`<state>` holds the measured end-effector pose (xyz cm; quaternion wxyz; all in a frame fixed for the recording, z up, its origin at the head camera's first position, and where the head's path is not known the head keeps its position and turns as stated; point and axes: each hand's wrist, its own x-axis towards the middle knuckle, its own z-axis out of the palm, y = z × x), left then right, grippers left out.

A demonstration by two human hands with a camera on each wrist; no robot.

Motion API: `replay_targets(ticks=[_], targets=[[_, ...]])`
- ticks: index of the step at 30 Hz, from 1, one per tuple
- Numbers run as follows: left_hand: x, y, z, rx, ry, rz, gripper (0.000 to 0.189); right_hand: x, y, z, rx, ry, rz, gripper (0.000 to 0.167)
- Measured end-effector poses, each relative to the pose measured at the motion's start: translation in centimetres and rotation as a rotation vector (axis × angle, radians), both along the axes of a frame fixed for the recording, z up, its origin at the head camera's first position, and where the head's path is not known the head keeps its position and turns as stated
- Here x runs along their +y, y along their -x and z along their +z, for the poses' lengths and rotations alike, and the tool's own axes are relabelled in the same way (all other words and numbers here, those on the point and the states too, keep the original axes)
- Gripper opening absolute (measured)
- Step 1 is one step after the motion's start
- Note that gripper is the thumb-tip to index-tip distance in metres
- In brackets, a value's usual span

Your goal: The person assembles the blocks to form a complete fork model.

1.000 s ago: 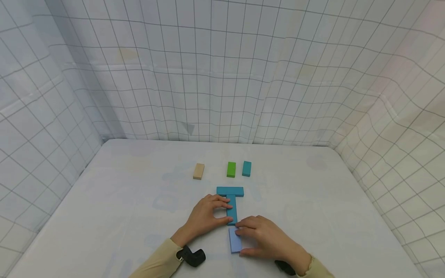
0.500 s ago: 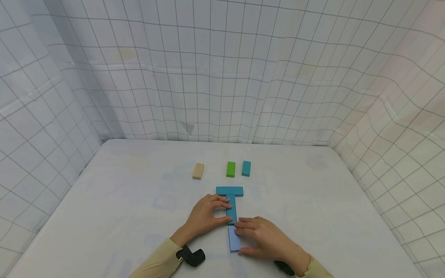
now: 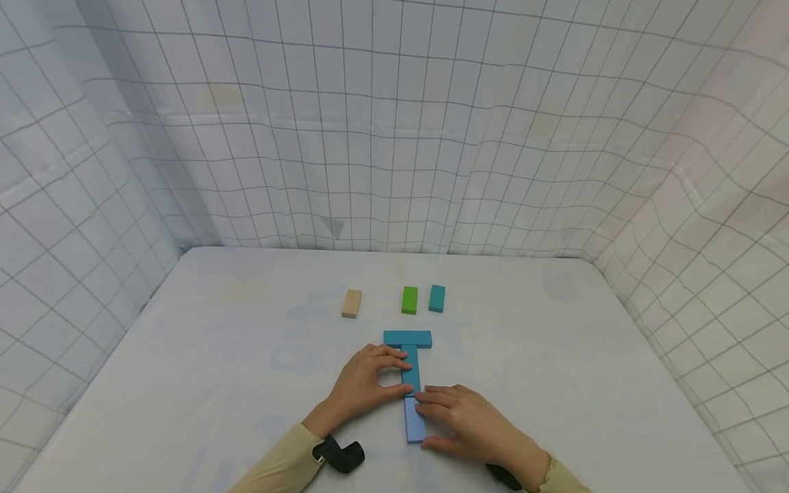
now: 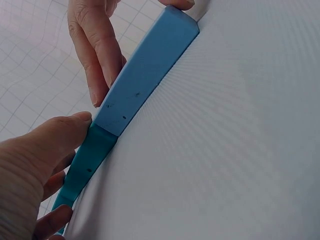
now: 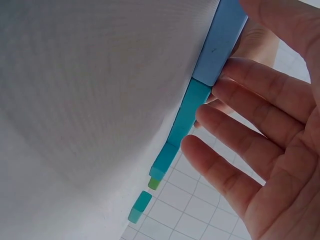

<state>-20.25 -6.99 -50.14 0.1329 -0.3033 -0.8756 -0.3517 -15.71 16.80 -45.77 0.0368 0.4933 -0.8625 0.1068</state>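
Two teal blocks form a T on the white table. The crossbar is a teal block (image 3: 407, 338) lying sideways, and the stem is another teal block (image 3: 409, 378) running toward me. My left hand (image 3: 364, 385) holds the stem block from its left, thumb near the close end and fingertips farther up. A light blue block (image 3: 414, 420) lies end to end with the stem. My right hand (image 3: 465, 423) grips it from the right, thumb at its near end and fingers by the joint. In the left wrist view the light blue block (image 4: 147, 72) meets the teal one (image 4: 91, 155).
Three small blocks lie farther back: a tan block (image 3: 352, 303), a green block (image 3: 409, 300) and a teal block (image 3: 437, 298). Grid-patterned white curtains (image 3: 394, 137) enclose the table (image 3: 216, 329) at the back and sides. A black wrist device (image 3: 342, 457) sits at the left sleeve.
The light blue block has slid away from me, closing the small gap to the teal stem block. My right hand shifted slightly left with it. The left hand stays where it was.
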Motion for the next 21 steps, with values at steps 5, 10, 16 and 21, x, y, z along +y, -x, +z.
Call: replay_targets(ticks=[5, 10, 16, 21], targets=[[-0.01, -0.03, 0.14, -0.016, -0.008, -0.005, 0.036, -0.06, -0.06, -0.06, 0.01, 0.003, -0.007, 0.048], [-0.02, -0.09, 0.25, -0.023, -0.008, -0.005, 0.035, -0.09, -0.17, -0.01, 0.012, -0.009, -0.018, 0.047], [0.01, -0.06, 0.2, -0.016, -0.008, -0.002, 0.035, -0.23, -0.31, 0.1, 0.01, -0.024, -0.039, 0.048], [0.01, -0.02, 0.12, -0.014, -0.005, 0.005, 0.035, -0.29, -0.43, 0.12, 0.0, -0.033, -0.057, 0.049]])
